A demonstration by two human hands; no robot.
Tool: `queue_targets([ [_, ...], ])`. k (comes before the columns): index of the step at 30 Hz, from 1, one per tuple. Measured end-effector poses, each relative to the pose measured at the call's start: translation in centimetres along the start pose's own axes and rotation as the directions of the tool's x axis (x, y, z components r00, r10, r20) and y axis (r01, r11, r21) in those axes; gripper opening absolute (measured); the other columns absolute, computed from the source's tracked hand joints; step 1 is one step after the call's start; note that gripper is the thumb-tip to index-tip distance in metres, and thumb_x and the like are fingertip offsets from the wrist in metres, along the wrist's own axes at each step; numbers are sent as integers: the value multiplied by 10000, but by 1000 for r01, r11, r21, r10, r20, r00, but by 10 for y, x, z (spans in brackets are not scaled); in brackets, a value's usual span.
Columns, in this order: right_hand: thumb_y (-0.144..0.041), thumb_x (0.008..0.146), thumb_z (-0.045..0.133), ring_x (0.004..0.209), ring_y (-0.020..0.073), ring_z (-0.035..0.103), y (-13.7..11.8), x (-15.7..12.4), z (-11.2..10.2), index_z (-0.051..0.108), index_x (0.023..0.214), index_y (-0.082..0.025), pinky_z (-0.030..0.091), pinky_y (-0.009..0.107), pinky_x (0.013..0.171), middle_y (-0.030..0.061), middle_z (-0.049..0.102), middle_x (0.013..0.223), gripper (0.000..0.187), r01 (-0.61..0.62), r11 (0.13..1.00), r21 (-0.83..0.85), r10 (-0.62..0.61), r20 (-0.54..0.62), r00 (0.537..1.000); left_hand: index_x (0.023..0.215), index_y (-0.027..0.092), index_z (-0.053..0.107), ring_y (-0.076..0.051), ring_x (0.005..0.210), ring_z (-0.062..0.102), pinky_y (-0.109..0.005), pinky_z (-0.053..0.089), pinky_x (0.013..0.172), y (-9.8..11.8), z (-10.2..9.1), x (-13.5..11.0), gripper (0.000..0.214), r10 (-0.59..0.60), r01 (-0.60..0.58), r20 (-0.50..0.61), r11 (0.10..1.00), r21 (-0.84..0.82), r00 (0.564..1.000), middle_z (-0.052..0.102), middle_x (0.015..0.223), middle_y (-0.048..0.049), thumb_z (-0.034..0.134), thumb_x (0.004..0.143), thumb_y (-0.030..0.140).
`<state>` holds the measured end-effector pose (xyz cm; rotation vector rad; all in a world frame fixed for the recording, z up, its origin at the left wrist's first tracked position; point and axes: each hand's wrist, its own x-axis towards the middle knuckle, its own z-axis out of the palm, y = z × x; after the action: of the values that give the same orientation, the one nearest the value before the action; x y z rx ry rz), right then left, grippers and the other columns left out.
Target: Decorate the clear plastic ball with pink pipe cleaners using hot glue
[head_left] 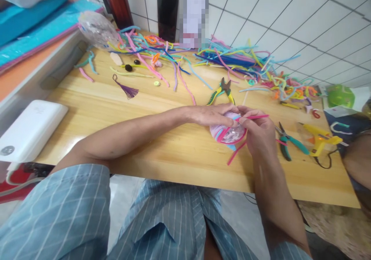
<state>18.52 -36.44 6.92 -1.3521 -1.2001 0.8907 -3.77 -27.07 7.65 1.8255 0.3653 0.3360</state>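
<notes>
Between my hands, near the table's front edge, is a round pipe-cleaner piece point(216, 130) in pale purple, with blue and hot-pink strands and a clear, shiny middle. My left hand point(213, 115) grips it from the far left side, its thumb lying across the top. A hot-pink pipe cleaner point(259, 116) is pinched in the fingers of my right hand point(257, 130) at the piece's right side. Another hot-pink end point(236, 153) sticks out below toward me. The undersides of both hands' fingers are partly hidden.
Yellow-green cutters point(222, 92) lie just beyond my hands. To the right are teal pliers point(286, 141) and a yellow glue gun point(321, 138). Colourful pipe cleaners point(232, 59) are heaped along the tiled wall. A purple tassel point(127, 89) and white power bank point(33, 126) lie left.
</notes>
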Motion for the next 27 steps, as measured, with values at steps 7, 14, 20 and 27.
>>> queue_targets([
  [7, -308, 720, 933, 1271, 328, 794, -3, -2, 3, 722, 796, -285, 598, 538, 1163, 67, 856, 1253, 225, -14, 1000, 14, 14, -6, 1000, 1376, 237, 609, -335, 1428, 675, -410, 614, 1144, -3, 0, 3, 698, -26, 25, -9, 998, -52, 1000, 694, 1477, -107, 752, 830, 649],
  [14, -340, 710, 959, 1262, 343, 794, -11, -2, -3, 734, 805, -294, 624, 544, 1117, 64, 861, 1286, 248, -82, 997, 16, 80, 77, 994, 1305, 247, 535, -311, 1330, 690, -397, 610, 1040, 2, 2, 0, 701, -94, 93, -16, 995, -46, 995, 680, 1402, -76, 767, 774, 643],
  [20, -361, 704, 976, 1350, 370, 777, -14, -1, -11, 743, 792, -292, 590, 592, 1198, 67, 862, 1298, 259, -64, 998, -29, 67, 92, 994, 1338, 243, 520, -312, 1339, 664, -431, 604, 1074, 5, 8, -2, 686, -56, 53, -55, 998, -43, 997, 656, 1413, -95, 740, 804, 615],
  [27, -425, 808, 962, 1521, 376, 683, -27, -8, -22, 810, 926, -303, 439, 635, 1374, 71, 803, 1510, 229, 240, 907, -347, -224, 86, 971, 1474, 194, 557, -378, 1538, 596, -528, 488, 1342, 7, 16, -3, 775, 72, -47, -159, 987, 153, 985, 601, 1610, -182, 785, 844, 585],
])
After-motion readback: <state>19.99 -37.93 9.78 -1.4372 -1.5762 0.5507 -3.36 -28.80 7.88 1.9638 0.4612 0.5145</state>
